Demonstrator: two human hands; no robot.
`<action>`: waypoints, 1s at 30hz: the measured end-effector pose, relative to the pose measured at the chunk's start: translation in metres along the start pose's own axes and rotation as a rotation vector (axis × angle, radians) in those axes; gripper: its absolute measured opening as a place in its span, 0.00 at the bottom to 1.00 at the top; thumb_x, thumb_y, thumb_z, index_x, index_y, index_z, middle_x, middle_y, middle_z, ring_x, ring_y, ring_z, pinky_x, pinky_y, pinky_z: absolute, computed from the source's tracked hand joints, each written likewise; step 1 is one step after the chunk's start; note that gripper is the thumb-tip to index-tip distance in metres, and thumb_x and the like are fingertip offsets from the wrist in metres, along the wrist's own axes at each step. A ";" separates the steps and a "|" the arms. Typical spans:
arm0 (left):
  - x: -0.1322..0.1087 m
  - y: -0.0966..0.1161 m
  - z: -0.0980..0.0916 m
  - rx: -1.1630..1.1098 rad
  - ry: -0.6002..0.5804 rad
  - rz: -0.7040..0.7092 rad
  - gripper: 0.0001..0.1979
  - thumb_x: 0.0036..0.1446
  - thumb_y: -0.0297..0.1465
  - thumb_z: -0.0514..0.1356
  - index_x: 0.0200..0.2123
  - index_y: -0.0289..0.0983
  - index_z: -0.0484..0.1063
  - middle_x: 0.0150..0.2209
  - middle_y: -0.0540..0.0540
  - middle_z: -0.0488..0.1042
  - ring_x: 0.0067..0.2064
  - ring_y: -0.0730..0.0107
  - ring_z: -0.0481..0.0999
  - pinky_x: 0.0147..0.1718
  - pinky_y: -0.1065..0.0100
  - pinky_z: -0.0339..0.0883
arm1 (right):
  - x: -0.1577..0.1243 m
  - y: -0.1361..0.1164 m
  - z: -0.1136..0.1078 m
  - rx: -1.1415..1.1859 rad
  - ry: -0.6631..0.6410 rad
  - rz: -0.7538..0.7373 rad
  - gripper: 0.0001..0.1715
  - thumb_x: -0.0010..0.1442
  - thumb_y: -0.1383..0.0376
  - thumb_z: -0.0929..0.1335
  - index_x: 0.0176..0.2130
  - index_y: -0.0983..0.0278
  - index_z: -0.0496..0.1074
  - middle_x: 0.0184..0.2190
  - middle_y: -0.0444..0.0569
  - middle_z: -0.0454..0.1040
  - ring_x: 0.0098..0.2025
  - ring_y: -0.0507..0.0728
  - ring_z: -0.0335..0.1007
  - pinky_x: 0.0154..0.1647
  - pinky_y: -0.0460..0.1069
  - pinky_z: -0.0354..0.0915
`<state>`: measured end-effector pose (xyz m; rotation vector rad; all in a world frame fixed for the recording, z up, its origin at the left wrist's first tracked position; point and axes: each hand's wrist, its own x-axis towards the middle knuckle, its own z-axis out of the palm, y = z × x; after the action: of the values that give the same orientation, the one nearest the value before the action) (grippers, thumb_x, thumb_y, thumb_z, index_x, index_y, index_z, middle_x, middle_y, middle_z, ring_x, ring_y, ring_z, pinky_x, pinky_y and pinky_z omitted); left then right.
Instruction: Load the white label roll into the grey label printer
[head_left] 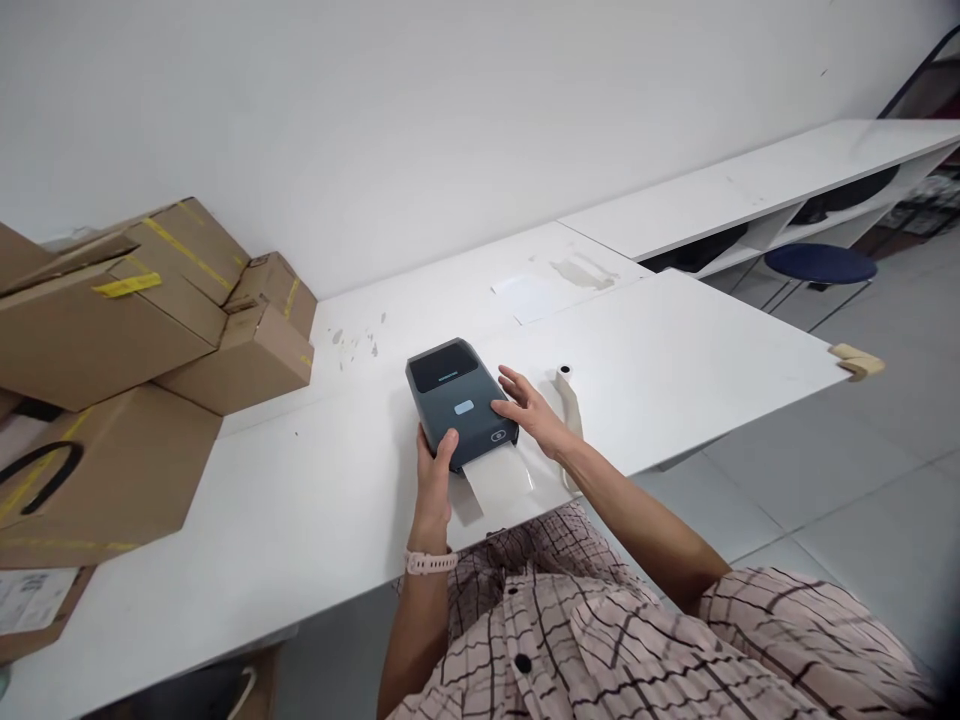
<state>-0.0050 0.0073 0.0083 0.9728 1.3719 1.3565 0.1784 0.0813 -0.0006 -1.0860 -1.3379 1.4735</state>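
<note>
A dark grey label printer (465, 405) rests on the white table in front of me, with a black panel at its far end and a light blue button on top. A wide strip of white label paper (499, 480) sticks out of its near end toward the table's edge. My left hand (433, 475) is closed around the printer's near left side, thumb on the top. On the right side, my right hand (529, 410) has its fingers apart, and its thumb touches the printer's top edge. Behind that hand stands a small paper roll (565, 385), partly hidden, with a loose strip trailing down.
Cardboard boxes (112, 310) with yellow tape are piled on the table's left. White sheets (525, 298) lie toward the wall. A tan piece (857, 362) sits on the table's right corner. Beyond it are a blue stool (820, 263) and a white shelf unit (757, 185).
</note>
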 end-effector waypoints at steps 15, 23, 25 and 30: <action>0.001 -0.027 0.006 0.027 0.120 0.085 0.38 0.61 0.48 0.63 0.70 0.41 0.58 0.67 0.36 0.69 0.63 0.50 0.73 0.57 0.57 0.73 | -0.004 0.032 0.009 0.138 0.041 -0.024 0.55 0.57 0.40 0.72 0.72 0.57 0.54 0.74 0.57 0.58 0.74 0.67 0.57 0.72 0.64 0.60; -0.043 -0.042 -0.005 0.123 0.197 -0.091 0.42 0.53 0.53 0.69 0.64 0.40 0.63 0.58 0.35 0.74 0.53 0.56 0.79 0.44 0.63 0.75 | -0.005 0.035 0.015 0.131 0.073 -0.038 0.53 0.58 0.38 0.70 0.71 0.58 0.57 0.73 0.57 0.61 0.73 0.68 0.58 0.72 0.63 0.60; -0.058 -0.048 -0.006 0.143 0.174 -0.220 0.36 0.48 0.56 0.70 0.50 0.36 0.72 0.40 0.41 0.78 0.35 0.66 0.78 0.29 0.69 0.70 | -0.007 0.035 0.017 0.172 0.098 -0.041 0.49 0.59 0.40 0.71 0.70 0.58 0.60 0.72 0.57 0.62 0.73 0.68 0.58 0.71 0.64 0.60; -0.066 -0.035 0.003 -0.089 -0.177 -0.387 0.29 0.45 0.56 0.72 0.31 0.36 0.71 0.19 0.55 0.64 0.19 0.80 0.59 0.18 0.74 0.49 | -0.014 0.018 0.013 -0.116 0.212 -0.307 0.36 0.66 0.47 0.68 0.67 0.54 0.61 0.71 0.54 0.64 0.74 0.67 0.56 0.71 0.68 0.58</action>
<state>0.0161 -0.0580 -0.0210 0.7047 1.2751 1.0076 0.1686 0.0634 -0.0171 -1.0249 -1.3802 1.0389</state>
